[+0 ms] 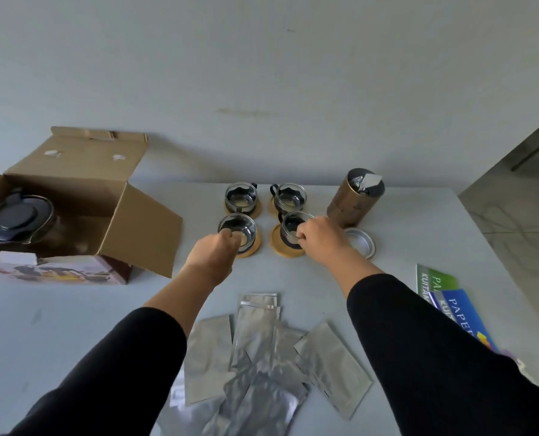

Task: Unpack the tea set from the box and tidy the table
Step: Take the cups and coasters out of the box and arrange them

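**Four cups out, teapot still boxed**

Nearest the lens: both black sleeves [434, 357], with a loose pile of silver foil pouches [261, 357] between them on the worktop [419, 221].

Largest item: cardboard box [73, 215], far left, flaps open. Glass teapot [18, 218] sits inside, dark lid on. Not yet unpacked.

Brown tea canister [353, 199] stands upright, far right of the cups, top open, a pouch poking out. Its round lid [361, 242] lies flat just in front. Coloured paper packs [450, 303] at the right edge.

Four glass cups in a 2x2 block, each on a wooden coaster. Left hand [213, 253] is clenched on the near-left cup [238, 229]; right hand [320, 237] is clenched on the near-right cup [293, 228]. Both cups look seated on their coasters. Far pair [241, 196] untouched.

Key relation: teapot lies well left of both hands, beyond the box flap. Left hand is nearer, so I'd expect it to lead that reach. Teapot's handle side is hidden, so grip direction is unclear.
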